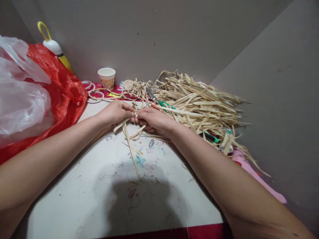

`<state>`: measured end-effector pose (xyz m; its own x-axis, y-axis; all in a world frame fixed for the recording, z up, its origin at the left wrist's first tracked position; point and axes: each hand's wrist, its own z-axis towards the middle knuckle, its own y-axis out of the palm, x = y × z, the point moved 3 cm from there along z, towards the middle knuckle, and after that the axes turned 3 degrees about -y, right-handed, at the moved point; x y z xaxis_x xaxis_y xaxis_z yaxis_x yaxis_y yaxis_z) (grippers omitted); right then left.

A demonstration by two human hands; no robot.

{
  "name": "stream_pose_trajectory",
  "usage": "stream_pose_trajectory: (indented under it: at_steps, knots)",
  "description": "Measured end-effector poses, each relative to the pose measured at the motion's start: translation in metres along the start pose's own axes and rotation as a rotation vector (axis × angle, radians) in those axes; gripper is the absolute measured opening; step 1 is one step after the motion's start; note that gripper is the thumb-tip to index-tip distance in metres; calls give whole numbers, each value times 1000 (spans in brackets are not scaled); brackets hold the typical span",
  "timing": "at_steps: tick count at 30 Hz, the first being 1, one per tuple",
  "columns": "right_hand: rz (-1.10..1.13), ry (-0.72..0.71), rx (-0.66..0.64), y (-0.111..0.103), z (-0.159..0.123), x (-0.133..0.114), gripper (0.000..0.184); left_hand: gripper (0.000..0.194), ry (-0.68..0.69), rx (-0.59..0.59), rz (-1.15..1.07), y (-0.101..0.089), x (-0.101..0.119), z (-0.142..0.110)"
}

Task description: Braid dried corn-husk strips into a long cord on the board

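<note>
Between my two hands is a straw braid [135,106], made of pale flat dried strands. My left hand [116,111] pinches it from the left, thumb and fingers closed. From the other side my right hand [156,120] grips the same braid, its fingertips almost touching those of the left. Loose straw strands [130,147] hang from the hands onto the white board [99,186]. Beyond the hands, the finished-looking twisted cord [139,91] lies in a tangle. Scissors with green handles [166,105] rest just behind my right hand, partly covered by straw.
A large heap of dried straw [204,99] lies at the back right. A paper cup [107,78] stands by white rings [96,97] at the back. Red and clear plastic bags [59,76] fill the left, with a yellow-and-white bottle [53,46] behind. Grey walls enclose the table.
</note>
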<state>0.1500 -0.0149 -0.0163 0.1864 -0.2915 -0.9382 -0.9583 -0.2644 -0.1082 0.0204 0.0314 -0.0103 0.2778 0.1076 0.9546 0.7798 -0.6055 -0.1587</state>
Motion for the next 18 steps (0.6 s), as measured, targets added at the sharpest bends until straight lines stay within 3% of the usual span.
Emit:
stream_pose_trajectory:
  at_steps: [3, 9, 15, 18]
  knots:
    - [167, 92, -83, 2, -1, 0, 14, 10, -8, 43, 55, -1, -1, 1]
    - [244, 98, -73, 3, -1, 0, 21, 13, 95, 64, 161, -1, -3, 3]
    - [324, 133, -85, 3, 1, 3, 21, 15, 69, -7, 256, 1, 4, -1]
    - [282, 99, -31, 4, 2, 3, 21, 20, 12, -52, 424, -2, 11, -5]
